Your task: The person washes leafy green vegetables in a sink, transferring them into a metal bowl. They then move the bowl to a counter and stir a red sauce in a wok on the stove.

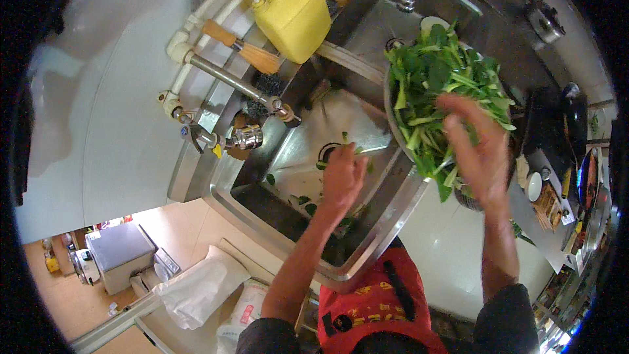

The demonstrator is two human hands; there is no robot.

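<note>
My left hand point(343, 178) reaches down into the near steel sink point(386, 206), above the drain. Its fingers are curled, and what they hold, if anything, is hidden. Loose green leaf scraps point(303, 202) lie wet on the sink floor around it. Slightly blurred, my right hand point(477, 151) is open, fingers apart, at the near side of a big heap of leafy greens point(439, 75). The greens fill a round container whose pale rim point(389, 103) shows on the left; some stems hang over its near edge. Whether my right fingers touch the leaves I cannot tell.
A chrome faucet point(246, 136) and a pipe tap point(282, 110) jut over the near sink. Behind stand a yellow jug point(291, 13) and a wooden-handled brush point(242, 46). A second sink point(373, 36) lies beyond. White sacks point(203, 285) sit low left; kitchenware point(550, 203) lies right.
</note>
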